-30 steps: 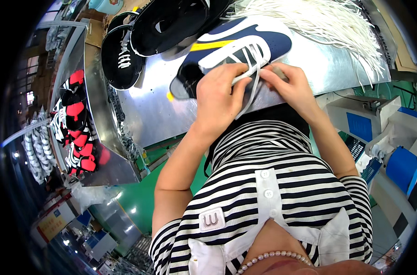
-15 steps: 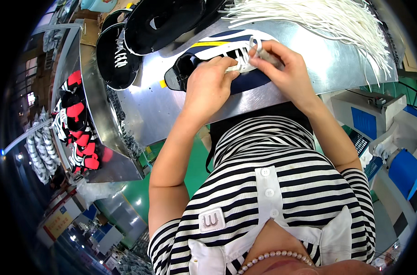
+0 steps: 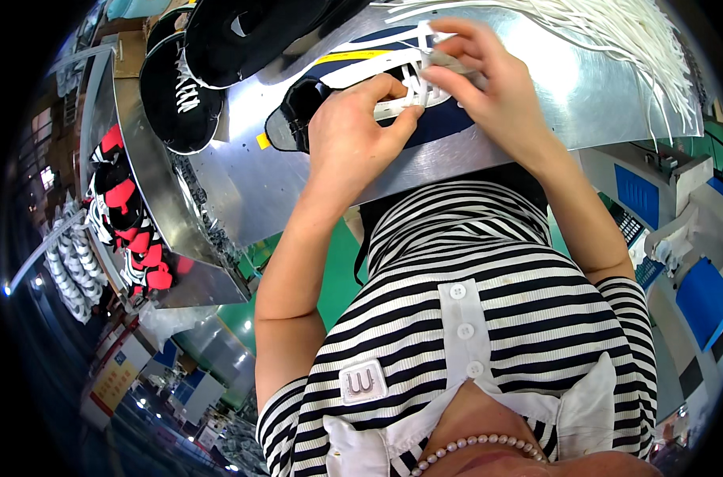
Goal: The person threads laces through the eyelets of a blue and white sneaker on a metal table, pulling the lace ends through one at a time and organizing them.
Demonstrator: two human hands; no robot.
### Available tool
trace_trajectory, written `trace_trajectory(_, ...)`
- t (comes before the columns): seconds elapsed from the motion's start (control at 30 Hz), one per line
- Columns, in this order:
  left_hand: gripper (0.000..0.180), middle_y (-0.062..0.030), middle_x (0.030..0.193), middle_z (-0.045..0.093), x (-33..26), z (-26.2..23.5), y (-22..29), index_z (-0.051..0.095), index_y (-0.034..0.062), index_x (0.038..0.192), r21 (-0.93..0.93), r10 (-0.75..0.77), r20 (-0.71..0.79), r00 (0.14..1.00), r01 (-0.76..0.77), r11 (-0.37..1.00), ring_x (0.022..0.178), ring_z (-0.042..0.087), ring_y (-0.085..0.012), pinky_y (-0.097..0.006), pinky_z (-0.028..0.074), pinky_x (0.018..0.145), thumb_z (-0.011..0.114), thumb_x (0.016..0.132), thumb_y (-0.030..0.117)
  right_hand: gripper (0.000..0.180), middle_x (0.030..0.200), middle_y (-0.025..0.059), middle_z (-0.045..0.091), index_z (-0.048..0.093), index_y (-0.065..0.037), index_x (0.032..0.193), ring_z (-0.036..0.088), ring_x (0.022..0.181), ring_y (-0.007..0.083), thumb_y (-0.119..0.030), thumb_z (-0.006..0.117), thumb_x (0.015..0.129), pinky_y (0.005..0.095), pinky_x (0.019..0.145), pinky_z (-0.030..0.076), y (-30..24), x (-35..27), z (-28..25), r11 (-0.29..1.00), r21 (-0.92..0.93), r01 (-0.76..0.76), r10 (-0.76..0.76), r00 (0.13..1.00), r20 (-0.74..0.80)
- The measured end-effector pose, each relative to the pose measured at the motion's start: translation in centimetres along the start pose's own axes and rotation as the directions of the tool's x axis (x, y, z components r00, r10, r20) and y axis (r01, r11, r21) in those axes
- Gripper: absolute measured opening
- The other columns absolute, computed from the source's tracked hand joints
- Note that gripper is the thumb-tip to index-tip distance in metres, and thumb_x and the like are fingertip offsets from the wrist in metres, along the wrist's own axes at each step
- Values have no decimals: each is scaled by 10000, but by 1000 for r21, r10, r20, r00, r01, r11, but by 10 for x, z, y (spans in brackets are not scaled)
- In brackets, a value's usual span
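Observation:
A navy and white sneaker [image 3: 437, 123] with a yellow stripe lies on its sole on the metal table, heel to the left. White shoelace runs partly through its eyelets. My left hand [image 3: 353, 127] grips the shoe's upper beside the tongue opening, thumb and forefinger closed at the lacing. Over the toe side, my right hand [image 3: 492, 91] pinches the white shoelace [image 3: 424, 36] between thumb and fingers, pulled up from the eyelets. Its fingertips are slightly blurred, and they hide part of the toe.
A bundle of loose white laces [image 3: 584, 36] spreads over the table's far right. Black shoes [image 3: 250, 40] stand at the far left, one [image 3: 178, 103] laced in white. Red, black and white shoes [image 3: 123, 199] are stacked beyond the metal table's [image 3: 258, 195] left side.
My right hand has lifted a little away from the shoe with the lace. My left hand's grip stays at the lacing. The view has shifted slightly, moving the table's contents left.

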State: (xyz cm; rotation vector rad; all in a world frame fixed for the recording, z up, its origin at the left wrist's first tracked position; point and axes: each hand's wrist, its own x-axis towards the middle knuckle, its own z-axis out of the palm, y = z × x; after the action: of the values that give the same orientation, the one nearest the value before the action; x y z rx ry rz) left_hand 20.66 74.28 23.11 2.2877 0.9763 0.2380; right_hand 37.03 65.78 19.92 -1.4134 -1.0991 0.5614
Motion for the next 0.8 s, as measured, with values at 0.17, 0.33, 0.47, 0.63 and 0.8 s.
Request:
trace_trajectory(0.17, 264, -105, 832, 709, 0, 2, 0, 696, 79, 888, 76, 43, -42, 998, -40, 996, 761, 667, -300, -379, 513, 709, 720, 762, 310, 202, 876, 136, 698, 569, 3, 1044, 702, 783, 219, -136, 652, 923, 299, 676, 528, -25, -39, -20, 967, -84, -240, 251, 956, 154)
trace_trajectory(0.33, 269, -111, 802, 705, -1, 0, 0, 678, 30, 873, 51, 77, -30, 997, -75, 996, 722, 676, -235, -322, 504, 684, 752, 768, 266, 189, 799, 151, 692, 561, 20, 1008, 698, 716, 250, -148, 619, 943, 310, 642, 521, -17, -49, -14, 957, -127, -261, 282, 941, 188)
trace_trajectory(0.47, 249, -115, 792, 692, -3, 2, -4, 671, 17, 861, -34, 128, -7, 992, -128, 991, 708, 661, -255, -334, 501, 659, 751, 761, 231, 177, 791, 147, 691, 551, 14, 994, 690, 691, 265, -136, 622, 933, 330, 621, 514, -18, -47, -11, 941, -171, -291, 319, 933, 168)
trace_trajectory(0.63, 204, -121, 772, 673, -17, 10, -1, 656, -1, 868, -77, 232, -54, 971, -236, 969, 678, 651, -221, -308, 494, 647, 759, 780, 151, 191, 751, 174, 656, 501, 21, 1017, 658, 676, 344, -120, 592, 924, 424, 624, 504, -11, -48, 20, 948, -127, -291, 301, 951, 67)
trace_trajectory(0.8, 171, -108, 768, 642, -25, 5, -4, 663, 28, 862, 99, 358, -97, 929, -349, 932, 675, 624, -278, -342, 479, 623, 757, 795, 155, 212, 758, 158, 654, 516, -30, 1028, 646, 674, 351, -163, 630, 907, 410, 651, 512, -10, -53, 3, 960, -224, -169, 214, 957, 195)
